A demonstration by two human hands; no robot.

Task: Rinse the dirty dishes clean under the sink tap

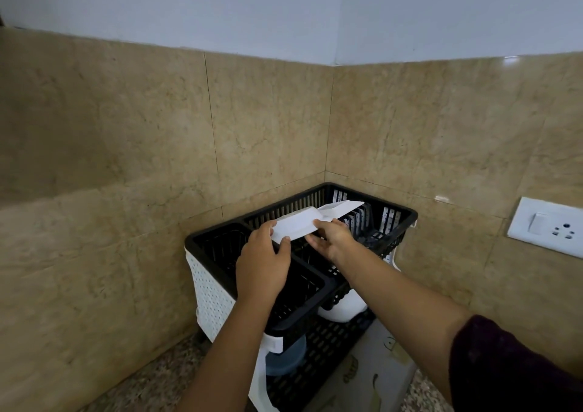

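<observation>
hands: left hand (263, 261) and right hand (331, 239) both grip white plate (296, 224)
spot: over black drying rack (407, 214)
progress: looks like racking stage, sink unseen

2 bare forearms; the right arm wears a dark maroon sleeve (517, 364).

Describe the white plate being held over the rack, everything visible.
The white plate looks like smooth, glossy plastic or melamine, squarish with a raised rim. It is tilted, far edge higher, above the top tier of the black dish rack. The left hand grips its near edge; the right hand touches its right side.
</observation>
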